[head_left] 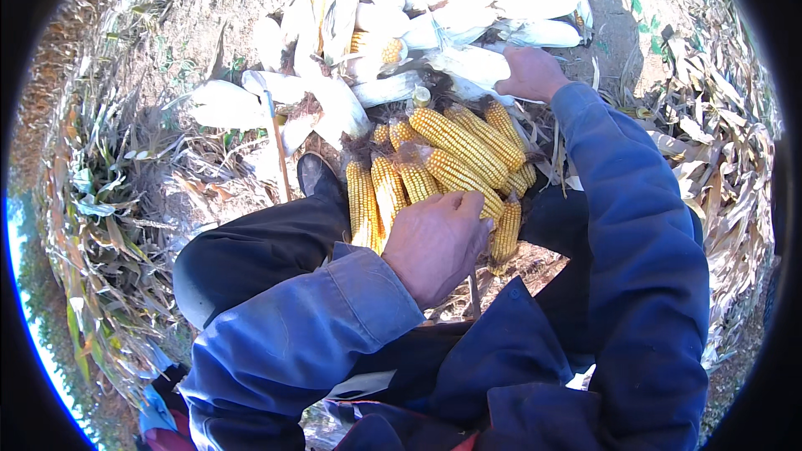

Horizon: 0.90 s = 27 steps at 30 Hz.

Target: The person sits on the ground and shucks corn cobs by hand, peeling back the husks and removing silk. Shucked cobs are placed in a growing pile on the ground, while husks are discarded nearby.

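Note:
Husked yellow corn ears [460, 147] lie heaped on the ground between my legs. My left hand [438, 241] is in front of the heap's near side, its fingers curled; whether anything is inside them is hidden. Farther out, my right hand [531, 73] is closed on the end of a corn ear in a pale husk [473, 64], just beyond the husked ears. Beyond it is a pile of unhusked corn ears [426, 9], very bright in the sun, with some yellow kernels showing through parted husks.
Dry corn stalks and leaves [106, 213] cover the ground at the left, and more dry leaves [720, 169] lie at the right. A thin stick [280, 156] stands by my dark shoe [318, 175]. Red and light-blue cloth [164, 423] shows at the lower left.

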{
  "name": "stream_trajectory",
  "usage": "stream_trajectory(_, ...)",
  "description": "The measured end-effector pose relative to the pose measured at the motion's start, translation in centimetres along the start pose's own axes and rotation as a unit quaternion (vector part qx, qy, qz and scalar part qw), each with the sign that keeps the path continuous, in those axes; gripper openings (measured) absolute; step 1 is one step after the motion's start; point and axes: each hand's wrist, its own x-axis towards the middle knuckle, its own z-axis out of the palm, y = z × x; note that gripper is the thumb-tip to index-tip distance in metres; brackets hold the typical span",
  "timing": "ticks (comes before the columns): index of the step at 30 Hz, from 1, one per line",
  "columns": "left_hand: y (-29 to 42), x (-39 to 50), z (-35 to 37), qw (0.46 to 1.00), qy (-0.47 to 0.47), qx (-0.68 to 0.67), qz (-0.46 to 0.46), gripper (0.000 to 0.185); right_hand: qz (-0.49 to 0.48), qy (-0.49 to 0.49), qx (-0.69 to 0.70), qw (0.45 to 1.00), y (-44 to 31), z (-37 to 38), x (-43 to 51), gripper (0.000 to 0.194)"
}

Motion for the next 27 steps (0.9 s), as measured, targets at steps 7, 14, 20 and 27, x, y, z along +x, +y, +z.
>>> stream_trajectory(7, -1.0, 2.6, 0.4, 0.951, 0.103, -0.280, -0.083, 0.044, 0.020, -0.086, 0.388, 0.917, -0.6, -8.5, -8.9, 0.065)
stream_trajectory(14, 0.5, 3.2, -0.3, 0.867, 0.127, -0.482, -0.019, 0.068, -0.022, -0.069, 0.594, 0.802, -7.5, -8.8, -17.7, 0.063)
stream_trajectory(20, 1.3, 2.9, -0.5, 0.807, 0.165, -0.563, -0.064, 0.058, -0.091, -0.085, 0.608, 0.784, -11.2, -6.6, -18.2, 0.063)
stream_trajectory(27, 0.7, 3.2, -0.2, 0.816, 0.193, -0.545, 0.000, 0.052, -0.075, 0.048, 0.558, 0.825, -9.6, -8.7, -17.4, 0.041)
